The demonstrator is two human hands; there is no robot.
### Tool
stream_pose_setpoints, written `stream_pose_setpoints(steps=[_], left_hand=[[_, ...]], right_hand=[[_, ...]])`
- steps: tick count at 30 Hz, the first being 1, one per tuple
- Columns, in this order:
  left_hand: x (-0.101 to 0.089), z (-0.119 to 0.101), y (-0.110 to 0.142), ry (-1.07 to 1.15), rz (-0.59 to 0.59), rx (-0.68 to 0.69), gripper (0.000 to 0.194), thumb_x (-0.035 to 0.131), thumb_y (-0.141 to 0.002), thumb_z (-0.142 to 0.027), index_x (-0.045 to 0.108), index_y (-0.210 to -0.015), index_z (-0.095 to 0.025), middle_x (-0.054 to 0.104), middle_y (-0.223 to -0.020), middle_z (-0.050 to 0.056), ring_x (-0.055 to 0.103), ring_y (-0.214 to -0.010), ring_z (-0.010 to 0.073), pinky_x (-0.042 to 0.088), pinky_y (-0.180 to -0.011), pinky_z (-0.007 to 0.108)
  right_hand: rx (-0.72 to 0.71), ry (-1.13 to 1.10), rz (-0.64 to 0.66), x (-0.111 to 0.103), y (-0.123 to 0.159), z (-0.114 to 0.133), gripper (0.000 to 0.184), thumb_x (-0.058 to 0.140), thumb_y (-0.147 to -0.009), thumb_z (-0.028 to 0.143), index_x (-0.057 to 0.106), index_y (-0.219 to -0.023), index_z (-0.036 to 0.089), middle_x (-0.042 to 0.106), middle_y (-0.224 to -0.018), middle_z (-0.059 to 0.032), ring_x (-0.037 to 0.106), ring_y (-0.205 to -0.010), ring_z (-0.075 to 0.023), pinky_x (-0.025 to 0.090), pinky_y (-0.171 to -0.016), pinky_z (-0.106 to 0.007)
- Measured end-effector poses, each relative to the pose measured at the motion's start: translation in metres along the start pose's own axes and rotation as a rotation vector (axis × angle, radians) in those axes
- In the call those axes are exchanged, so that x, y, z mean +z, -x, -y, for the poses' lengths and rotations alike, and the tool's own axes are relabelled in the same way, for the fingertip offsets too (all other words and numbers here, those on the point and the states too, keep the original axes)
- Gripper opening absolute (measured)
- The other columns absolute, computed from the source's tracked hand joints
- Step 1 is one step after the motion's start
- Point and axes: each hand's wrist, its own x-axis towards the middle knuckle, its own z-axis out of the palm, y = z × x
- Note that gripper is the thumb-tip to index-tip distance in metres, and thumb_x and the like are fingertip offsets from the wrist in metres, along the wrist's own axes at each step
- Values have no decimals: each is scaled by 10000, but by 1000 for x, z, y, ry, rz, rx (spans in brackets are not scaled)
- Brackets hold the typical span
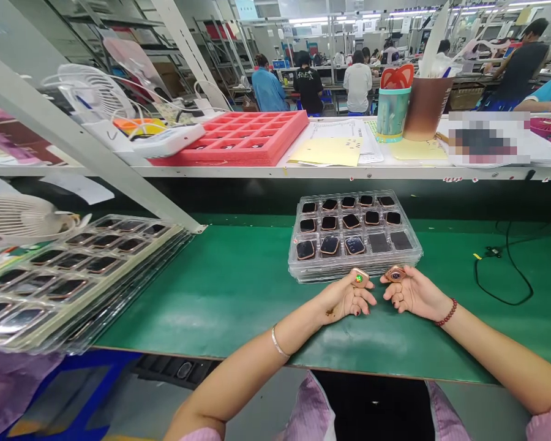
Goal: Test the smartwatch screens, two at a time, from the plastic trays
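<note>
Forearms reach in from the bottom of the frame over a green table (197,300). Left hand (344,298) pinches a copper-coloured watch case (359,278) between curled fingers; right hand (416,294) pinches a second watch case (395,274) likewise, both just before a clear plastic tray (321,271) of dark watch pieces.

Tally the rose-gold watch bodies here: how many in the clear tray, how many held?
Watch bodies in the clear plastic tray: 13
Watch body in the left hand: 1
Watch body in the right hand: 1
Total: 15
</note>
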Motion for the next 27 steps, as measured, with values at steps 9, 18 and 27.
stream_pose_setpoints(steps=[9,18,27], left_hand=[[8,10,1,-444,-119,315,473,508,-845,-382,410,-1251,-159,620,-954,98,643,-618,121,402,-486,193],[8,4,4,-317,-58,237,651,641,-709,-148,401,-1313,-188,611,-972,75,647,-776,161,424,-544,202],[8,14,1,-454,-110,342,525,565,-684,-47,429,-1161,-221,553,-1115,82,663,-826,161,486,-651,239]], right_hand=[[-94,221,9,6,4,-3,397,653,-767,163,488,-1126,196,634,-1018,-71,665,-750,-127,566,-624,-223],[-146,290,-13,9,2,-6,365,585,-751,133,462,-1086,210,607,-1008,-55,646,-751,-137,552,-619,-264],[-252,556,-99,8,0,-7,396,589,-727,114,465,-1091,208,592,-976,-38,630,-712,-119,532,-617,-268]])
